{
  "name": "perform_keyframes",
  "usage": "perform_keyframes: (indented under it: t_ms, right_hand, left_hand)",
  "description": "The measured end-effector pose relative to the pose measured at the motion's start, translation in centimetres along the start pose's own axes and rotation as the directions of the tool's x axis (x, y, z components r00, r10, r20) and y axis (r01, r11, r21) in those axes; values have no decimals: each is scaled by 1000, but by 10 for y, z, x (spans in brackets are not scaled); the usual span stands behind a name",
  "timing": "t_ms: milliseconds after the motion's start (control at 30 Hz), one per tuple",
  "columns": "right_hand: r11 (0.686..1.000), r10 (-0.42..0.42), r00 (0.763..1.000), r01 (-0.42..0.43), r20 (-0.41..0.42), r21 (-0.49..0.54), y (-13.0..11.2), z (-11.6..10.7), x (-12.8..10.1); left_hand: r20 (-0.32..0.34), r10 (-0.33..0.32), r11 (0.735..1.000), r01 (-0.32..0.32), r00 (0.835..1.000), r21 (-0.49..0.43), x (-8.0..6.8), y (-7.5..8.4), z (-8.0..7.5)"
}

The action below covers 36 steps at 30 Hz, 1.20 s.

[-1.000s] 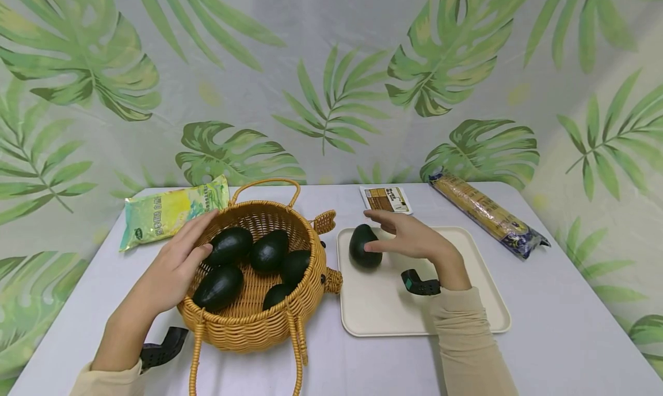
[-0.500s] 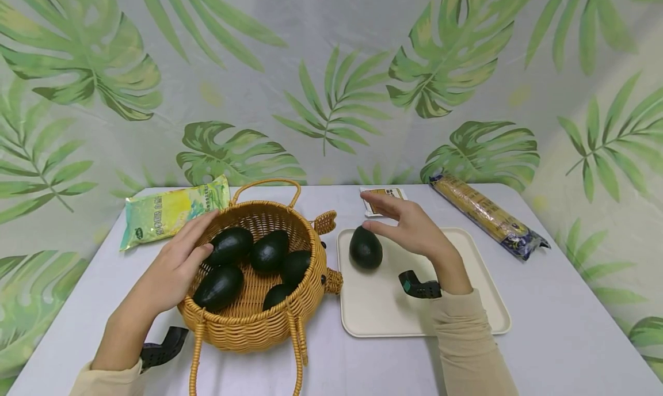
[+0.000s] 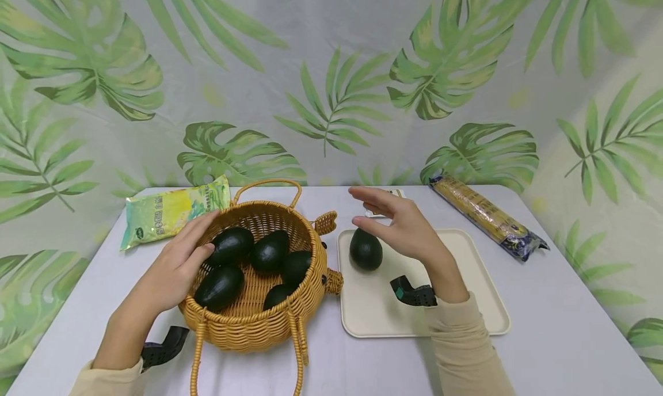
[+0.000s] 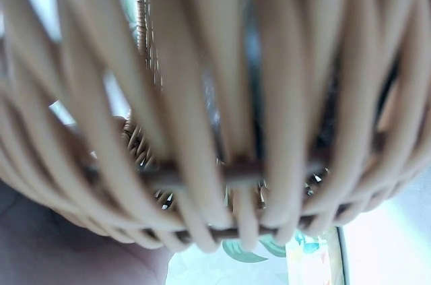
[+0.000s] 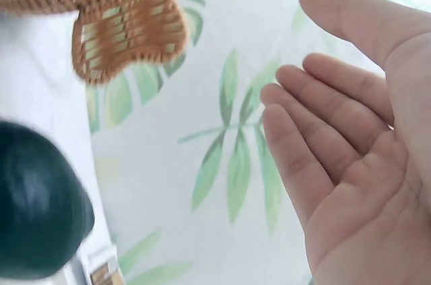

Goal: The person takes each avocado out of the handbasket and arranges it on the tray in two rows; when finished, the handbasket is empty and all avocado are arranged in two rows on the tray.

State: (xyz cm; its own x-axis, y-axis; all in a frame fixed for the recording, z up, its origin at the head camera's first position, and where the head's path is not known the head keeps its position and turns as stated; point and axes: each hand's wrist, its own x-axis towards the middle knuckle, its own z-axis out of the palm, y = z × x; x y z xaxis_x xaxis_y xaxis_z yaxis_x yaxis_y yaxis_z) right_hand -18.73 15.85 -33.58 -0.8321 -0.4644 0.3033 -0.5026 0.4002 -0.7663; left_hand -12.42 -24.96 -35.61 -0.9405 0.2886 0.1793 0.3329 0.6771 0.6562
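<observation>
My left hand (image 3: 168, 272) holds the left rim of a wicker basket (image 3: 254, 332), with the thumb inside and the long fingers along the outer wall. Close-up wicker (image 4: 229, 96) fills most of the left wrist view. Inside the basket lie several dark green avocados (image 3: 220, 286). Another avocado (image 3: 366, 252) sits on the left part of a cream tray (image 3: 414, 321). My right hand (image 3: 406, 229) is raised over the tray's far side, fingers and thumb spread apart, holding nothing; in the right wrist view, its palm (image 5: 363, 224) shows bare beside the dark avocado (image 5: 37, 204).
A green-yellow bag (image 3: 173, 212) lies behind the basket at left. At the back, a small white packet (image 3: 399, 193) is partly covered by the right hand. A long pack that looks like noodles (image 3: 481, 214) lies at right. The basket's handle (image 3: 195, 355) hangs toward the front edge.
My right hand has moved up and away from the avocado on the tray, its fingers shifting slightly left. The avocado stays on the tray. My left hand and the basket are unchanged.
</observation>
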Motion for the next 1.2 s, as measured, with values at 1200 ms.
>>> perform_keyframes:
  t_ms: [1200]
  right_hand:
    - [963,-252,955,264,159,-58,-56,40,40]
  left_hand:
    - [6,-1,1000,1,1000,-4,0,0,0]
